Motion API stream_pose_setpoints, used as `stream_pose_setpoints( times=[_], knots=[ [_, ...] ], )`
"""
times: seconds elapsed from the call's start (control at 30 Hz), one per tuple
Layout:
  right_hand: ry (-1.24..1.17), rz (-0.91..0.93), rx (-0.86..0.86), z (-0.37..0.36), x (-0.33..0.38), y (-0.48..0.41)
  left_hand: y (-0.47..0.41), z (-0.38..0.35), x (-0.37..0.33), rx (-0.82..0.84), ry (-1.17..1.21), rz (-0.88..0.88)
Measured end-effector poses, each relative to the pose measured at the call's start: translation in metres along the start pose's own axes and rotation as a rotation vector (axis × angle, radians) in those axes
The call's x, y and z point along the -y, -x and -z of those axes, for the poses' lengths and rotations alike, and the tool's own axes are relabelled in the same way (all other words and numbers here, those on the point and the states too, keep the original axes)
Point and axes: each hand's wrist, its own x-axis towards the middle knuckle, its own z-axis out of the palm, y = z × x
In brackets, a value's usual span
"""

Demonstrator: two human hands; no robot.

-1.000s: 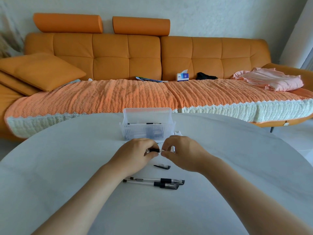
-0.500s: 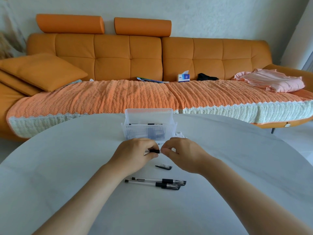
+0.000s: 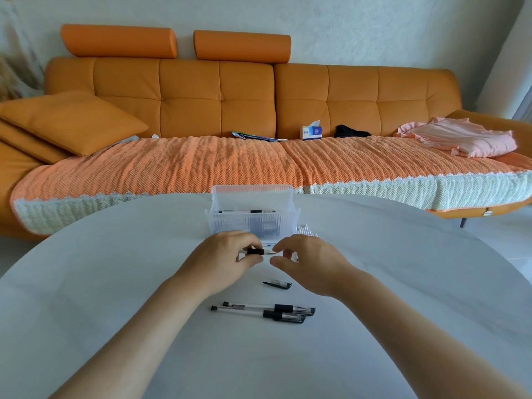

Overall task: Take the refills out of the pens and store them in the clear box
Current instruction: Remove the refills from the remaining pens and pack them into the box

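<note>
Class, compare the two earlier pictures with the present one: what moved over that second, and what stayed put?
The right hand has drawn slightly rightward from the left hand, exposing more of the held pen between them. Both hands keep their grip. The clear box, the loose cap and the two pens on the table stayed put.

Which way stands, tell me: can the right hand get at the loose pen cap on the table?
Probably yes. The pen cap lies bare on the table just below the right hand, nothing over it; that hand's fingertips are on the held pen, though.
</note>
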Motion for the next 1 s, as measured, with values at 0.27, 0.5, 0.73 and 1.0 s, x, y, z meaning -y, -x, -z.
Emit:
stream_pose_setpoints(
  times=[0.27,0.5,0.73,1.0],
  knots=[
    [0.182,0.007,0.086,-0.004,0.001,0.004,0.006,0.006,0.017,0.02,-0.043,0.072],
    [0.071,-0.042,-0.011,0.002,-0.003,0.002,0.009,0.005,0.015,0.0,-0.048,0.057],
    [0.0,-0.026,-0.059,0.005,-0.004,0.003,0.008,0.0,0.009,0.017,-0.034,0.011],
    [-0.04,0.046,-0.055,0.001,0.001,0.002,0.008,-0.007,0.005,0.052,0.073,-0.018]
  ],
)
